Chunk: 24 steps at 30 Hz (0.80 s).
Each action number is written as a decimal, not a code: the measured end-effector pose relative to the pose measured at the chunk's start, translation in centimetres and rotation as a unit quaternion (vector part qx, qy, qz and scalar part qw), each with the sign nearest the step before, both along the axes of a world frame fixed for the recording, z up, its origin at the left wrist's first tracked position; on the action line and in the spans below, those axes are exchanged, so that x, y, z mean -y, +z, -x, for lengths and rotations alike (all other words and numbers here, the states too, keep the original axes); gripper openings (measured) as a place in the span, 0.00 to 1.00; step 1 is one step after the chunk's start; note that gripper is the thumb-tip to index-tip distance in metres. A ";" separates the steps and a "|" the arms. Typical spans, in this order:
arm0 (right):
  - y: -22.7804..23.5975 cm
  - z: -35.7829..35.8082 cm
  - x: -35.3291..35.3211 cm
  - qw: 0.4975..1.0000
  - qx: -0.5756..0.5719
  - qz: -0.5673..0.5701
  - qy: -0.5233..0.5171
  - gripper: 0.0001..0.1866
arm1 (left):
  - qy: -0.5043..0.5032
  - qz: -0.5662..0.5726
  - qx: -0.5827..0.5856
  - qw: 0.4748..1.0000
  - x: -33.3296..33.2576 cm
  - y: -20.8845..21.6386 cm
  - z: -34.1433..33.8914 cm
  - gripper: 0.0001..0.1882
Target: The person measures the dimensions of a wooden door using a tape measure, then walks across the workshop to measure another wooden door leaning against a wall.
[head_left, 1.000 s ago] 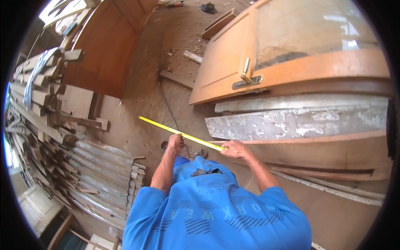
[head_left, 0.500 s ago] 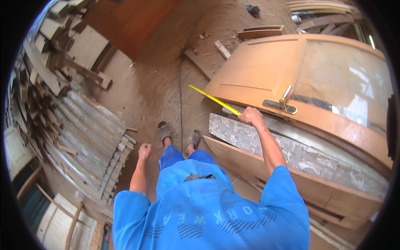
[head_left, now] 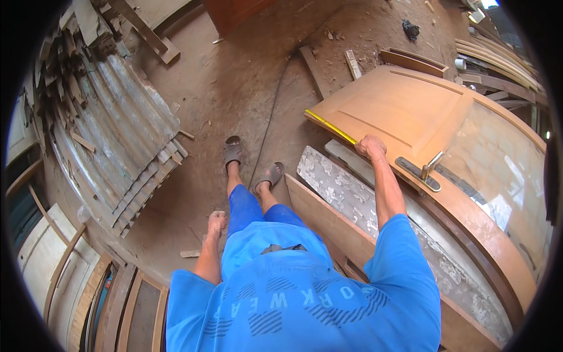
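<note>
A tape measure, its yellow blade (head_left: 332, 127) drawn out, is gripped in my right hand (head_left: 371, 146); its case is hidden in the fist. The blade lies along the near edge of a light brown wooden door (head_left: 404, 100), its free tip close to the door's left corner. My right hand is at that edge, left of the door's metal handle (head_left: 427, 170). Beyond the handle the door has a glass pane (head_left: 498, 158). My left hand (head_left: 217, 223) hangs beside my left thigh, fingers curled closed; whether anything is inside cannot be seen.
Beside the door lie a board with peeling paint (head_left: 337, 182) and a plain wooden panel (head_left: 316, 205). Corrugated sheets (head_left: 117, 129) and scrap timber are stacked at left. A dark cable (head_left: 272, 111) crosses the dirt floor. Door frames (head_left: 132, 311) stand at lower left.
The tape blade has gone from hovering off the door's corner to lying along its edge. My right hand moved slightly right with it. The view has shifted; my left hand stays low.
</note>
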State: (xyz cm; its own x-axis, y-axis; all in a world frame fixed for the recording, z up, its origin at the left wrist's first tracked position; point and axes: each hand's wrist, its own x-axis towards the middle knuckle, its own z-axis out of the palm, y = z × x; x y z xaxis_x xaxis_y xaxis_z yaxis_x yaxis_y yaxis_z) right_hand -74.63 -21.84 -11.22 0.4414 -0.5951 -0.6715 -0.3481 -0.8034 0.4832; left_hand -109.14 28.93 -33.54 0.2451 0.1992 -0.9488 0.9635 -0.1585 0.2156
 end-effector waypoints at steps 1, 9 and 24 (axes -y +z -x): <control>-0.1 0.3 0.1 1.000 0.001 -0.003 0.004 0.22 | -0.010 0.009 0.015 1.000 1.2 0.3 -0.5 0.16; 4.2 1.8 0.7 0.998 -0.012 -0.003 0.054 0.21 | -0.040 0.047 0.047 0.997 2.3 -1.5 -5.1 0.16; 21.8 10.0 2.2 0.974 0.085 0.118 0.175 0.19 | -0.095 0.023 0.077 0.992 0.5 -5.4 -7.7 0.11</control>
State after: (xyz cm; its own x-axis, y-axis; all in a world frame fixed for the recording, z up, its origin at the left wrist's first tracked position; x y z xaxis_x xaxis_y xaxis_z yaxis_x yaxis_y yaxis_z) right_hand -84.58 -24.09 10.54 0.7382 -0.5172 -0.4331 -0.1640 -0.7603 0.6285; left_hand -101.45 28.41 -38.90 0.4164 0.0926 -0.9044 0.8726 -0.3199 0.3690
